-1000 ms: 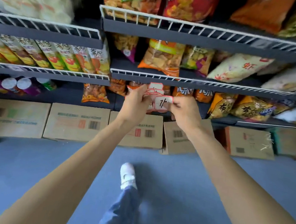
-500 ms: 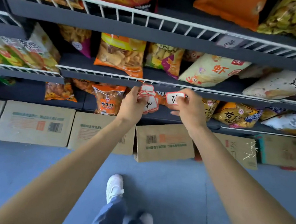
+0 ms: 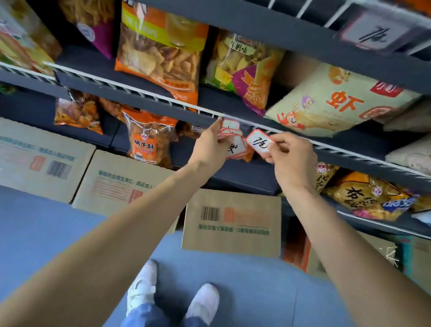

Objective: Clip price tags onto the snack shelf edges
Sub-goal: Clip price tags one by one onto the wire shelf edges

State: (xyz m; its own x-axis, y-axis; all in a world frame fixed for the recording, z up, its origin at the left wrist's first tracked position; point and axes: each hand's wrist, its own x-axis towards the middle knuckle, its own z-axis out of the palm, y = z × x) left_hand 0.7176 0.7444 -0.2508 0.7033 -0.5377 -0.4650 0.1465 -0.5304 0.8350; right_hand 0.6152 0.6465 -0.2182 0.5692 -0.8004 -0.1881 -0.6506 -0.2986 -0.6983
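Note:
My left hand [image 3: 211, 146] grips a small stack of red-bordered white price tags [image 3: 235, 141], fanned just under the white wire edge of the middle snack shelf [image 3: 147, 93]. My right hand [image 3: 289, 154] pinches a single price tag [image 3: 261, 142] with black handwriting, held apart from the stack and just below the same wire edge. One tag [image 3: 374, 33] hangs clipped on the upper shelf's wire edge at top right.
Snack bags fill the shelves: an orange chip bag [image 3: 160, 51], a cream shrimp-print bag [image 3: 334, 102], an orange bag [image 3: 149, 138] on the lower shelf. Cardboard boxes [image 3: 234, 220] line the floor under the shelves. My white shoes [image 3: 172, 297] stand on blue-grey floor.
I have stepped closer and to the right along the shelves. My right hand has drawn one tag off the stack and lifted it toward the middle shelf's wire edge.

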